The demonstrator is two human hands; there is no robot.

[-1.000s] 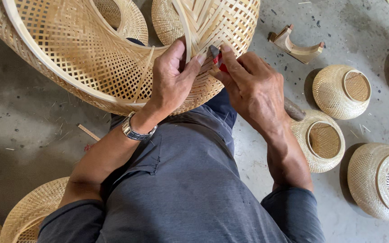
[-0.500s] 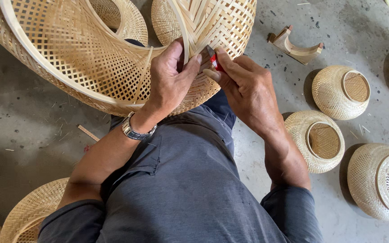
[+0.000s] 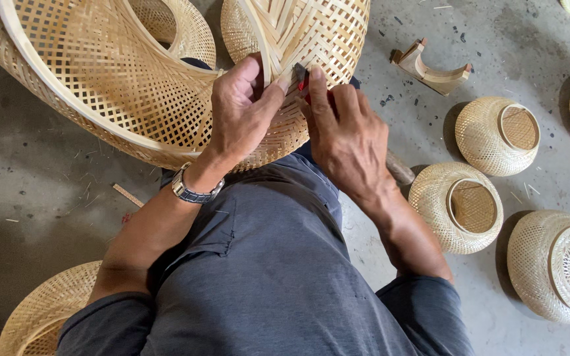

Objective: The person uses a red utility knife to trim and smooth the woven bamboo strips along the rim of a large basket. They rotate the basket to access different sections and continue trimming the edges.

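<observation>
Head view shows the left hand (image 3: 242, 112) pinching a bamboo strip (image 3: 263, 39) of the large woven basket (image 3: 100, 86) resting over the person's lap, while the right hand (image 3: 348, 132) is clenched around a small red-handled blade (image 3: 300, 76) at that strip.

Pale, matt woven bamboo basket (image 3: 120, 86); rough grey concrete floor (image 3: 34, 178); shiny metal wristwatch (image 3: 192, 191).

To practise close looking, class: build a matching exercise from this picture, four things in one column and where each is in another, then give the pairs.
Things:
1. Wristwatch
2. Red-handled tool
3. Wooden block
4. Large basket

Places:
A. On the floor, upper right
B. Across the lap
C. On the left wrist
D. In the right hand

Pairs: 1-C, 2-D, 3-A, 4-B
</observation>
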